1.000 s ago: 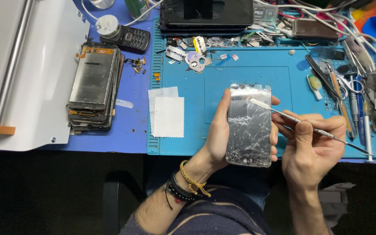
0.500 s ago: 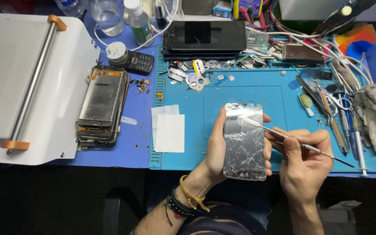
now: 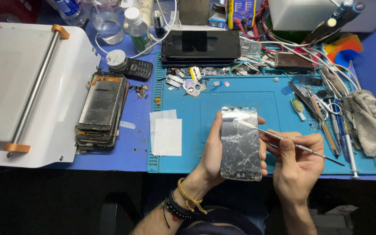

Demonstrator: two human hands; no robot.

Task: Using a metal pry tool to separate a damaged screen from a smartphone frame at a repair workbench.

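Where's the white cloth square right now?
Head view: the white cloth square lies on the blue mat's left edge, between the phone stack and left hand.

The phone [image 3: 240, 143] has a grey, shiny glass with a web of white cracks on its lower half, and the tool [image 3: 290, 143] over it is silver. The mat [image 3: 240, 93] is light blue on a darker blue table [image 3: 135, 143], with a white cloth [image 3: 167, 137] of fine checked texture, a dirty grey-white rag [image 3: 368, 122], and a white machine [image 3: 27, 91] with a silver bar and orange ends. The stack [image 3: 102, 111] of screens is dark grey with orange-brown edges, and on the left wrist [image 3: 183, 202] are a yellow-gold bracelet and black bands.
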